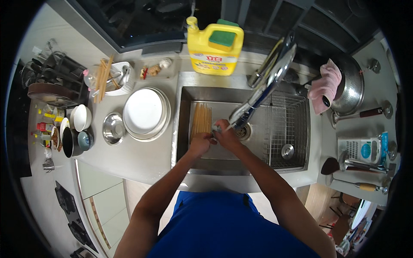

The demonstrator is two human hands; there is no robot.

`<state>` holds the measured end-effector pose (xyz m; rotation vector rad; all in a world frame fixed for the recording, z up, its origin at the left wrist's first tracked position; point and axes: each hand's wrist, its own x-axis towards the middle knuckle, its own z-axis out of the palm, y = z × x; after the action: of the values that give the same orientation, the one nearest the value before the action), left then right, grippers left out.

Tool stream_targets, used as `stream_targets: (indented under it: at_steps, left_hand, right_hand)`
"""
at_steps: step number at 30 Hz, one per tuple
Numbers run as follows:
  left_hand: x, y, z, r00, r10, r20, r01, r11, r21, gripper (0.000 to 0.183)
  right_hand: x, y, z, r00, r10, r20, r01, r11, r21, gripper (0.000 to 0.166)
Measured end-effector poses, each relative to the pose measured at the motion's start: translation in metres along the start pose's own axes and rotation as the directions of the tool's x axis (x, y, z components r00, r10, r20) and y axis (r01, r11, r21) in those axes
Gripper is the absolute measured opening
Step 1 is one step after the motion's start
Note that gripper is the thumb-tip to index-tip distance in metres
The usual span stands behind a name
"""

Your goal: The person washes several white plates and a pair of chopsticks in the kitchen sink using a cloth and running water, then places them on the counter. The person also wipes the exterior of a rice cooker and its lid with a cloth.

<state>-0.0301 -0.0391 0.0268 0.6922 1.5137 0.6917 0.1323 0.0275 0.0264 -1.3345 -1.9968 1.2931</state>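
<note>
Both hands are low in the stainless steel sink (pixel 222 169). My left hand (pixel 200 144) is closed on the near end of a bundle of wooden chopsticks (pixel 202 117), which lies along the sink's left side. Close by on the right, my right hand (pixel 226 134) grips a small greyish thing, perhaps a metal scourer (pixel 216 129); its exact kind is unclear. The chrome faucet (pixel 258 88) reaches down over the sink, its end just above my right hand. The drain (pixel 243 131) lies right of that hand.
A wire rack (pixel 285 113) fills the sink's right side. A yellow detergent jug (pixel 214 61) with a green sponge (pixel 222 38) stands behind. Left are stacked white plates (pixel 143 111), a steel bowl (pixel 114 128) and a white basket (pixel 127 85) with utensils. A pink cloth (pixel 326 84) hangs by a wok (pixel 350 90).
</note>
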Motion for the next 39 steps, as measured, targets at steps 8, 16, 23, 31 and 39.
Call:
stream_targets:
  at_steps: [8,16,23,31,39]
  left_hand:
    - [-0.019,0.011,0.011,0.918,0.324,-0.228,-0.25,0.921,0.298,0.022]
    - [-0.017,0.02,0.008,0.967,0.075,-0.242,-0.108,0.986,-0.128,0.023]
    - [-0.026,0.03,0.023,0.922,0.22,-0.319,-0.147,0.96,0.237,0.017]
    - [-0.035,0.018,0.007,0.85,0.411,-0.331,-0.346,0.907,0.24,0.018]
    - [-0.057,0.125,-0.191,0.221,0.897,-0.382,-0.412,0.441,0.798,0.023]
  right_hand:
    - [0.013,-0.016,-0.011,0.908,0.346,-0.238,-0.236,0.888,0.394,0.043]
    - [0.001,0.025,-0.024,0.888,0.396,-0.234,-0.115,0.683,0.722,0.032]
    - [-0.009,-0.06,0.009,0.861,-0.281,-0.425,0.172,0.945,-0.277,0.026]
    - [0.025,0.026,-0.017,0.976,0.205,-0.071,-0.217,0.917,-0.335,0.036]
    - [-0.047,0.063,-0.018,0.942,0.335,-0.011,-0.326,0.908,-0.262,0.054]
